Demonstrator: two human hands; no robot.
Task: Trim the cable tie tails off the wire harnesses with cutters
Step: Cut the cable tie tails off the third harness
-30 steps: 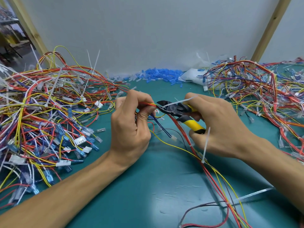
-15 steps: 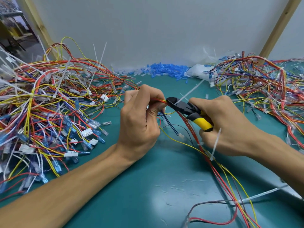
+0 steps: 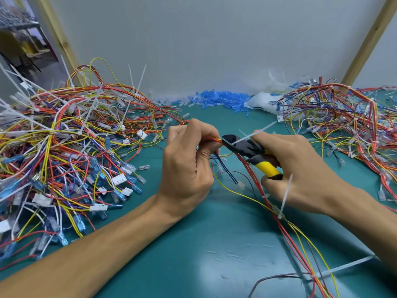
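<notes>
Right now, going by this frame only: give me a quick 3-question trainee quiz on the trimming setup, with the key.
1. True or false: the right hand grips the yellow-handled cutters.
2. What does the left hand pinch? A) a loose blue connector; B) red and yellow wires right beside the cutter head; C) nothing.
3. Fill in: the harness pile bristling with long uncut tie tails lies on the person's ____ side.

Key: 1 true; 2 B; 3 left.

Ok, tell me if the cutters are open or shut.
Shut or nearly: the cutters pinch the white tie tail between black jaws; fully shut, cannot tell.
</notes>
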